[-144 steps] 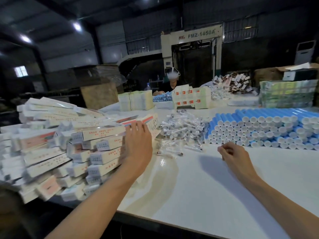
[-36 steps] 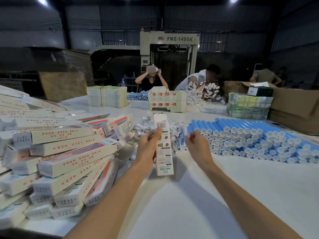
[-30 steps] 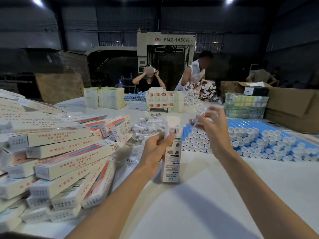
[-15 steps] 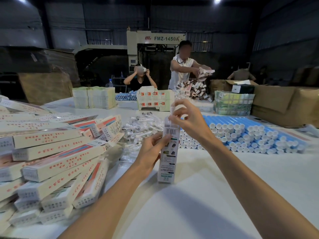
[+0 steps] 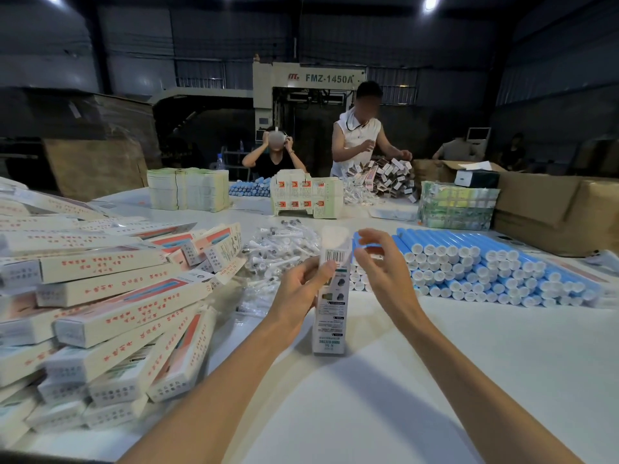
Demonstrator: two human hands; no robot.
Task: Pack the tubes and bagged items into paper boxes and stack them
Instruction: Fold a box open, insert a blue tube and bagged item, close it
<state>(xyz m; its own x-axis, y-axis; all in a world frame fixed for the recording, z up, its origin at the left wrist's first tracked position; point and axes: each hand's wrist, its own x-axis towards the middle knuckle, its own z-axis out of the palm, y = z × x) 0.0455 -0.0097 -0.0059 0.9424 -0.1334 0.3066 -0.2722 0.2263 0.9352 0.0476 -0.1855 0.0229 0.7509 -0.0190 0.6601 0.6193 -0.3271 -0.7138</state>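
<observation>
While the left hand grips the paper box standing on the desk and the right hand hangs loose and empty by its top, hold the box steady and slide a blue tube straight in.

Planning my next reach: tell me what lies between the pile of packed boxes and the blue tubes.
Head view: a heap of bagged items, and nearer, an upright paper box gripped by the left hand, the right hand beside its top.
</observation>
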